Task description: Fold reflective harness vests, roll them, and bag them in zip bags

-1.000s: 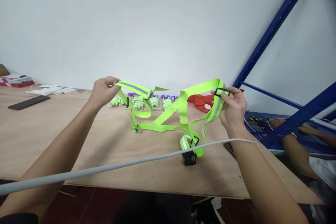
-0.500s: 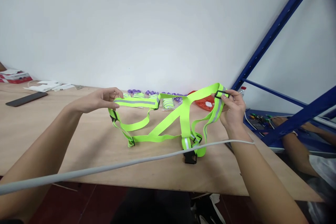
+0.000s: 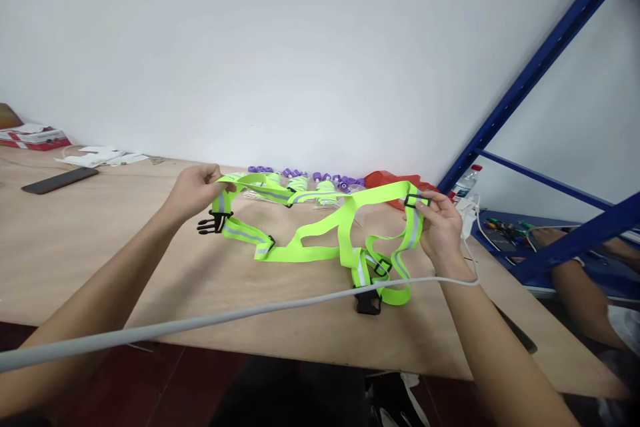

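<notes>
Left hand [image 3: 194, 192] closes up on neon harness [image 3: 375, 195] vs 0.5 s ago; pronged black buckle [image 3: 215, 222] comes into view below it. Red-capped bottle [image 3: 468, 181] shows more fully beyond right hand [image 3: 442, 227].

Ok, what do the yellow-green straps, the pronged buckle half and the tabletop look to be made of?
Straps: probably synthetic webbing, matte, as they bend and twist softly; the grey stripes may be reflective tape.
Pronged buckle half: likely moulded plastic, given its black, rigid-looking prongs.
Tabletop: seemingly plywood or wood-look board, pale tan and low-gloss; which, I can't tell.
</notes>
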`<move>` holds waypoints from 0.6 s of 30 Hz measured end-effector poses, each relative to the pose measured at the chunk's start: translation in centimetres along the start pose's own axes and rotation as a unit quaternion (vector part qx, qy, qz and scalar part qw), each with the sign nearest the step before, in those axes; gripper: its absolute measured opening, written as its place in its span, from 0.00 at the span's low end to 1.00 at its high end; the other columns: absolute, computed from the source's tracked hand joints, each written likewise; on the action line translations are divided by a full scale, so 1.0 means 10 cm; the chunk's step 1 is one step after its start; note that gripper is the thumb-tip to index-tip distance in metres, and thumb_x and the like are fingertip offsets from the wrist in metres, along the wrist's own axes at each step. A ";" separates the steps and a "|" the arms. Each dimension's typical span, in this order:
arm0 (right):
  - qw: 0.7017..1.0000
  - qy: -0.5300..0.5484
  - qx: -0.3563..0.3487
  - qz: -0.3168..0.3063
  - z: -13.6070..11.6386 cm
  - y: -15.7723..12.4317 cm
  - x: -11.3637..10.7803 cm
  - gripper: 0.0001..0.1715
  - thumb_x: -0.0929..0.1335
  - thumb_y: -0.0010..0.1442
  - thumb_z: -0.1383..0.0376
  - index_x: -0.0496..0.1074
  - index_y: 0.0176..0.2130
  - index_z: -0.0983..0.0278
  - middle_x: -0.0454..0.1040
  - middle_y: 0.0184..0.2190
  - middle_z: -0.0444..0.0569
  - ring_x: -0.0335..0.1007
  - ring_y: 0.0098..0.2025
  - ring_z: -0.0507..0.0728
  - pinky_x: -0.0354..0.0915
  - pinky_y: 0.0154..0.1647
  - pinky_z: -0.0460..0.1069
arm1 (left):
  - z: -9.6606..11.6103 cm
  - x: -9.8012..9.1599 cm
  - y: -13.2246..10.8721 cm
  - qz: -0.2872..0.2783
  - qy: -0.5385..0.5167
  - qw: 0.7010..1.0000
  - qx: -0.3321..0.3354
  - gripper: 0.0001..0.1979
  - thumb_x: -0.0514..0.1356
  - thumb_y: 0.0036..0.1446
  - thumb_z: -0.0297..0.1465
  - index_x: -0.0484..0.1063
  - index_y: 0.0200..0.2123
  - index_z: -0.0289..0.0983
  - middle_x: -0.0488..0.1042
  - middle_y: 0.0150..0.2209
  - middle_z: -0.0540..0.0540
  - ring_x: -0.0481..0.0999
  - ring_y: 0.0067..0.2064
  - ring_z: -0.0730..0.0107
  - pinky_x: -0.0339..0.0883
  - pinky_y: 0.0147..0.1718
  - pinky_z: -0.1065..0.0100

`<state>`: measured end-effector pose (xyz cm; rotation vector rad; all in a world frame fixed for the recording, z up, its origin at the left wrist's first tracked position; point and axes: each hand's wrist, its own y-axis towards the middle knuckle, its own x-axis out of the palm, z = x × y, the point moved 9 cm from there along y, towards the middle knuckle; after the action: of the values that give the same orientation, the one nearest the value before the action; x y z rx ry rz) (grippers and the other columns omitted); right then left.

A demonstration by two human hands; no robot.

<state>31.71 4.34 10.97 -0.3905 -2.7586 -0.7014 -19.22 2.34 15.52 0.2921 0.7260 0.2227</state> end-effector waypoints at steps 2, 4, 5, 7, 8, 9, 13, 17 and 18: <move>0.999 -0.015 0.021 -0.031 0.06 -0.03 -0.01 0.18 0.77 0.45 0.66 0.73 0.37 0.61 0.79 0.30 0.43 0.80 0.28 0.56 0.74 0.24 0.46 | -0.06 0.13 -0.05 -0.086 -0.116 0.989 -0.016 0.14 0.60 0.50 0.36 0.55 0.26 0.41 0.71 0.25 0.50 0.75 0.33 0.63 0.62 0.30 0.68; 0.994 -0.034 0.053 -0.092 0.14 -0.07 0.02 0.17 0.77 0.46 0.65 0.73 0.37 0.60 0.79 0.29 0.43 0.79 0.28 0.56 0.74 0.26 0.47 | -0.08 0.28 -0.18 -0.188 -0.160 0.969 -0.019 0.14 0.63 0.50 0.36 0.59 0.31 0.41 0.72 0.26 0.52 0.75 0.33 0.64 0.64 0.31 0.69; 0.988 -0.045 0.074 -0.128 0.20 -0.11 0.05 0.17 0.76 0.46 0.64 0.73 0.38 0.60 0.79 0.29 0.43 0.79 0.28 0.56 0.74 0.28 0.48 | -0.09 0.36 -0.28 -0.240 -0.156 0.958 -0.018 0.15 0.64 0.50 0.35 0.59 0.32 0.41 0.70 0.27 0.53 0.73 0.31 0.67 0.63 0.30 0.70; 0.973 -0.064 0.117 -0.190 0.30 -0.20 0.11 0.18 0.76 0.46 0.63 0.74 0.39 0.60 0.79 0.28 0.44 0.78 0.29 0.56 0.73 0.29 0.49 | -0.12 0.51 -0.51 -0.330 -0.114 0.937 -0.018 0.16 0.65 0.51 0.35 0.58 0.33 0.41 0.66 0.28 0.55 0.67 0.28 0.72 0.59 0.26 0.72; 0.964 -0.073 0.136 -0.215 0.34 -0.25 0.13 0.18 0.76 0.46 0.63 0.74 0.38 0.60 0.78 0.27 0.44 0.78 0.29 0.56 0.72 0.29 0.49 | -0.14 0.57 -0.63 -0.366 -0.084 0.927 -0.019 0.16 0.65 0.51 0.35 0.58 0.33 0.41 0.64 0.28 0.55 0.65 0.27 0.73 0.56 0.25 0.73; 0.955 -0.082 0.154 -0.238 0.38 -0.31 0.16 0.18 0.76 0.46 0.62 0.74 0.38 0.61 0.78 0.27 0.44 0.77 0.29 0.56 0.71 0.29 0.48 | -0.17 0.63 -0.73 -0.397 -0.052 0.916 -0.020 0.16 0.65 0.52 0.36 0.58 0.32 0.41 0.63 0.28 0.55 0.63 0.27 0.73 0.55 0.25 0.73; 0.914 -0.137 0.209 -0.320 0.45 -0.50 0.30 0.17 0.76 0.48 0.58 0.76 0.37 0.64 0.75 0.29 0.45 0.71 0.28 0.54 0.66 0.28 0.47 | -0.19 0.78 -1.01 -0.470 0.029 0.882 -0.026 0.15 0.66 0.53 0.41 0.65 0.35 0.40 0.65 0.29 0.52 0.64 0.29 0.70 0.57 0.27 0.71; 0.854 -0.208 0.254 -0.404 0.46 -0.68 0.44 0.18 0.74 0.53 0.52 0.79 0.36 0.65 0.76 0.31 0.47 0.70 0.32 0.55 0.67 0.29 0.47 | -0.13 0.79 -0.94 -0.438 0.093 0.893 -0.044 0.22 0.64 0.53 0.48 0.73 0.46 0.41 0.76 0.31 0.47 0.71 0.30 0.63 0.58 0.28 0.68; 0.840 -0.216 0.271 -0.419 0.49 -0.73 0.45 0.20 0.73 0.55 0.51 0.80 0.37 0.65 0.76 0.31 0.47 0.70 0.31 0.54 0.67 0.28 0.46 | -0.08 0.78 -0.89 -0.414 0.111 0.903 -0.034 0.22 0.63 0.54 0.49 0.74 0.45 0.41 0.77 0.32 0.46 0.72 0.31 0.62 0.59 0.29 0.68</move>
<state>24.26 1.47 5.21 0.9438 -3.3256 0.0959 -13.19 -3.47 7.12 -0.1298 1.0062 -0.5371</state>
